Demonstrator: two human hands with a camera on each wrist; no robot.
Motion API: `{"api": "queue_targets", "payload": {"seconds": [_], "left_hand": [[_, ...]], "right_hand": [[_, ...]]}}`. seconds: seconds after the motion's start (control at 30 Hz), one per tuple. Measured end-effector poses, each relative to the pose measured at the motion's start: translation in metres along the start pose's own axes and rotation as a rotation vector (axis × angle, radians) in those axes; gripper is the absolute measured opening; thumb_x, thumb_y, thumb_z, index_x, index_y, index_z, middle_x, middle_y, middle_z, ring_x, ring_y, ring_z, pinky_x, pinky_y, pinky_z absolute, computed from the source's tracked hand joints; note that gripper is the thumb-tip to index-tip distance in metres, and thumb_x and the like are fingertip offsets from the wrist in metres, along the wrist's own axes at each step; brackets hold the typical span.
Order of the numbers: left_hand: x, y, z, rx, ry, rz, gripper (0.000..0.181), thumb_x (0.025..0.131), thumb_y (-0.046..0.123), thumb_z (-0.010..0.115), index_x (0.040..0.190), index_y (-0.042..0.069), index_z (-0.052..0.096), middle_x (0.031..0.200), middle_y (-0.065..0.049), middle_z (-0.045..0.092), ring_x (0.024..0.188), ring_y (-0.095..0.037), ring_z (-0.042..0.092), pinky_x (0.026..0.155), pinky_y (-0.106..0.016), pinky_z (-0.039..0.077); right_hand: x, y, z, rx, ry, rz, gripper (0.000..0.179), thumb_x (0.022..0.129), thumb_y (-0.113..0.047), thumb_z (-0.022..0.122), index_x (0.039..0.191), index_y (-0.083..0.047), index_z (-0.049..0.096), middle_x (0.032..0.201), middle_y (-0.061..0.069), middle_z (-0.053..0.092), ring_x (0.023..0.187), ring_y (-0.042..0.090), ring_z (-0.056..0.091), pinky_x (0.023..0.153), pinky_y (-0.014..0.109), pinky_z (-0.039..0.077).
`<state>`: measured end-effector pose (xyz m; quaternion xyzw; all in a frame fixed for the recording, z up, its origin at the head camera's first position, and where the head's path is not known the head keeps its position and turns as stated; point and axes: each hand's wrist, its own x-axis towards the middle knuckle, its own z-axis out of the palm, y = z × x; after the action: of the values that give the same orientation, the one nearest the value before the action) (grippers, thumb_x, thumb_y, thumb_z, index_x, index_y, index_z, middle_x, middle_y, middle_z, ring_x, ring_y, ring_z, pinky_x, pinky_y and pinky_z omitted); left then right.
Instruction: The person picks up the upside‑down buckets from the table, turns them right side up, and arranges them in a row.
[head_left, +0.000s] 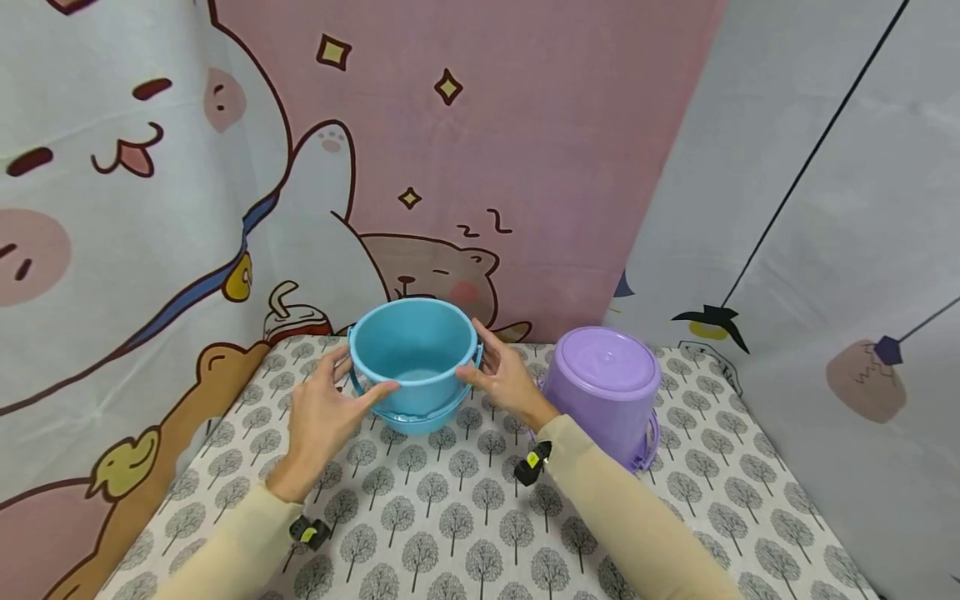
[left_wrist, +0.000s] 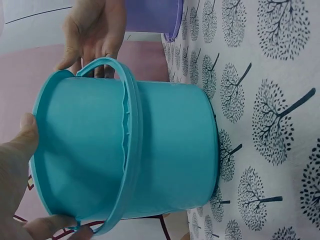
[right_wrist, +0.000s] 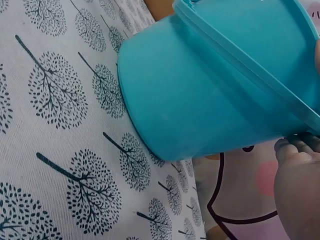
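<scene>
A light blue bucket [head_left: 420, 397] stands upright near the back of the table, mouth up, its base at the cloth. Its blue handle [left_wrist: 131, 135] hangs down across the front wall in the left wrist view. My left hand [head_left: 322, 417] grips the bucket's left rim, thumb along the front edge and fingers at the side. On the opposite side my right hand [head_left: 508, 377] holds the rim, its thumb over the edge and its fingers against the outer wall. Within the bucket, the visible floor is bare. The right wrist view shows only part of the right hand [right_wrist: 300, 185].
A purple bucket [head_left: 600, 396] stands upside down to the right, close to my right forearm, its handle hanging at its right side. The tree-print cloth [head_left: 457, 533] covers the table. Cartoon-printed curtains [head_left: 555, 167] hang behind and at both sides.
</scene>
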<state>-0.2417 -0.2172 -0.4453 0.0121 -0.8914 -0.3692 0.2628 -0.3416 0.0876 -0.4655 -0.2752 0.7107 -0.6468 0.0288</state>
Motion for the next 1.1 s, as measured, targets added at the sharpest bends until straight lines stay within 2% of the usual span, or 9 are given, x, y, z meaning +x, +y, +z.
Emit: {"api": "queue_targets", "payload": {"seconds": [0.1, 0.17, 0.23, 0.43, 0.53, 0.67, 0.83, 0.97, 1.1], "left_hand": [[-0.002, 0.0, -0.002, 0.024, -0.008, -0.021, 0.11, 0.086, 0.066, 0.101, 0.17, 0.011, 0.057, 0.159, -0.023, 0.073, 0.104, -0.045, 0.087, 0.071, -0.049, 0.072], [-0.003, 0.0, -0.002, 0.032, -0.02, -0.035, 0.109, 0.087, 0.069, 0.098, 0.171, 0.013, 0.057, 0.159, -0.022, 0.074, 0.128, -0.051, 0.081, 0.084, -0.06, 0.073], [-0.003, 0.001, -0.004, 0.044, -0.028, -0.046, 0.109, 0.088, 0.072, 0.096, 0.171, 0.014, 0.057, 0.16, -0.022, 0.073, 0.137, -0.053, 0.075, 0.093, -0.067, 0.071], [-0.004, 0.004, -0.008, 0.08, -0.045, -0.043, 0.11, 0.091, 0.071, 0.094, 0.175, 0.014, 0.052, 0.172, -0.026, 0.06, 0.152, -0.055, 0.063, 0.106, -0.078, 0.065], [-0.004, 0.006, -0.009, 0.095, -0.034, -0.008, 0.108, 0.093, 0.068, 0.093, 0.175, 0.012, 0.05, 0.177, -0.026, 0.054, 0.154, -0.055, 0.06, 0.106, -0.078, 0.066], [-0.004, 0.01, -0.009, 0.1, 0.028, 0.108, 0.102, 0.092, 0.058, 0.098, 0.169, 0.006, 0.056, 0.173, -0.026, 0.057, 0.151, -0.052, 0.062, 0.1, -0.073, 0.07], [-0.006, 0.018, -0.007, 0.092, 0.117, 0.276, 0.095, 0.086, 0.048, 0.105, 0.16, 0.001, 0.066, 0.165, -0.029, 0.064, 0.143, -0.053, 0.067, 0.105, -0.071, 0.068], [-0.009, 0.027, -0.005, 0.075, 0.134, 0.353, 0.092, 0.085, 0.045, 0.106, 0.157, 0.001, 0.068, 0.159, -0.028, 0.068, 0.139, -0.052, 0.07, 0.105, -0.07, 0.067], [-0.012, 0.037, -0.002, 0.062, 0.125, 0.405, 0.09, 0.086, 0.043, 0.106, 0.157, 0.003, 0.069, 0.158, -0.028, 0.068, 0.143, -0.053, 0.068, 0.109, -0.071, 0.066]], "right_hand": [[0.0, 0.0, 0.001, 0.001, -0.002, 0.007, 0.101, 0.109, -0.015, 0.085, 0.187, -0.011, 0.022, 0.195, 0.015, 0.025, 0.179, 0.039, 0.033, 0.147, 0.052, 0.032], [-0.001, -0.001, 0.002, -0.005, 0.002, 0.011, 0.099, 0.109, -0.014, 0.084, 0.187, -0.012, 0.022, 0.195, 0.014, 0.026, 0.179, 0.04, 0.034, 0.147, 0.053, 0.032], [-0.002, -0.002, 0.003, -0.018, 0.009, 0.013, 0.098, 0.11, -0.014, 0.083, 0.187, -0.013, 0.023, 0.195, 0.014, 0.026, 0.178, 0.04, 0.035, 0.146, 0.052, 0.033], [-0.012, -0.009, 0.005, -0.115, 0.043, 0.014, 0.097, 0.11, -0.026, 0.084, 0.187, -0.017, 0.026, 0.195, 0.011, 0.028, 0.178, 0.036, 0.037, 0.146, 0.049, 0.035], [-0.018, -0.015, 0.005, -0.181, 0.058, 0.001, 0.096, 0.11, -0.031, 0.085, 0.187, -0.017, 0.027, 0.193, 0.012, 0.032, 0.177, 0.035, 0.039, 0.147, 0.051, 0.034], [-0.03, -0.023, 0.004, -0.304, 0.073, -0.038, 0.095, 0.11, -0.035, 0.085, 0.186, -0.016, 0.03, 0.19, 0.012, 0.036, 0.178, 0.036, 0.039, 0.147, 0.053, 0.035], [-0.046, -0.035, 0.002, -0.499, 0.086, -0.112, 0.095, 0.11, -0.037, 0.084, 0.185, -0.016, 0.03, 0.189, 0.012, 0.039, 0.175, 0.038, 0.043, 0.141, 0.061, 0.044], [-0.06, -0.044, 0.001, -0.62, 0.094, -0.167, 0.093, 0.111, -0.04, 0.082, 0.186, -0.016, 0.031, 0.189, 0.013, 0.039, 0.174, 0.039, 0.043, 0.14, 0.069, 0.042], [-0.075, -0.051, -0.003, -0.664, 0.1, -0.231, 0.089, 0.112, -0.038, 0.08, 0.184, -0.015, 0.034, 0.187, 0.013, 0.043, 0.173, 0.038, 0.045, 0.142, 0.069, 0.039]]}}
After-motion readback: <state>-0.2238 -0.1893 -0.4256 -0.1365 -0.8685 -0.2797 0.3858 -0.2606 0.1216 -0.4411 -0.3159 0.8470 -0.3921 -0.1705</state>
